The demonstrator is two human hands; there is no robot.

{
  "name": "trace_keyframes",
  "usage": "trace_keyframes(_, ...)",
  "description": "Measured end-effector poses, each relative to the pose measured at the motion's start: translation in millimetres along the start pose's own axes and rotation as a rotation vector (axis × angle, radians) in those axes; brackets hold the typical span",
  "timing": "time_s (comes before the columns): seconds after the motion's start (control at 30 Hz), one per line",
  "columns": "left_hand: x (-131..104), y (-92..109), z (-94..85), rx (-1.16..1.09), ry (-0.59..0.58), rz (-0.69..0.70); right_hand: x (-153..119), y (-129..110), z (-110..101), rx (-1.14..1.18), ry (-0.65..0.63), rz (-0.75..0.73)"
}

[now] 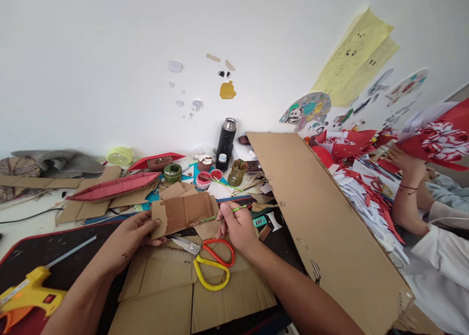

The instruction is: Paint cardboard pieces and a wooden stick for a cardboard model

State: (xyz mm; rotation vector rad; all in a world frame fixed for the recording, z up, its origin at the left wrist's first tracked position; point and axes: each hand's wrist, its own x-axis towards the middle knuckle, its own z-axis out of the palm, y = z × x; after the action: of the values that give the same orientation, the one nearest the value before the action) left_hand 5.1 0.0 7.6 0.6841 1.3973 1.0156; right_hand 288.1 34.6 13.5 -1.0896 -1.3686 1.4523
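My left hand (137, 235) pinches the left end of a small piece of cardboard (186, 212), most of which is coated in brown paint while its left edge stays bare. In my right hand (236, 226) is a thin green paintbrush (240, 208), its tip lying against the painted face near the right end. Below both hands, scissors (212, 262) with one red and one yellow handle loop rest on a larger cardboard sheet (157, 296). Behind the painted piece stand open paint jars, among them a dark green one (172, 173) and a red one (203, 180).
A yellow glue gun (31, 293) lies at the lower left. A long cardboard panel (322, 218) slants along the right side. At the back stands a black thermos (226, 139). A co-worker's hand (406, 159) holds a red-wrapped paper bouquet (439, 135) at the far right.
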Motion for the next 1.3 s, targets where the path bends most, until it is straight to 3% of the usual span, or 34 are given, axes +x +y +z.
trace_keyframes(0.2, 2, -3, -1.1, -0.004, -0.004, 0.023, 1, -4, -10, -0.016, 0.042, -0.001)
trace_keyframes(0.47, 0, -1, -0.6, -0.009, -0.003, 0.006, 3, -1, 18, 0.041, -0.048, 0.015)
trace_keyframes(0.7, -5, 5, 5.0, -0.002, -0.004, 0.024, 8, -9, -2, 0.041, 0.054, -0.007)
trace_keyframes(0.97, -6, 6, 4.6, -0.005, -0.042, 0.044, 8, -6, 26, 0.070, -0.068, -0.006)
trace_keyframes(1.2, -9, 8, 3.8, 0.031, -0.087, 0.025, 14, -10, 6, 0.028, 0.029, -0.038)
trace_keyframes(1.3, -8, 6, 3.4, 0.020, -0.077, 0.010, 12, -8, 12, 0.028, -0.023, -0.023)
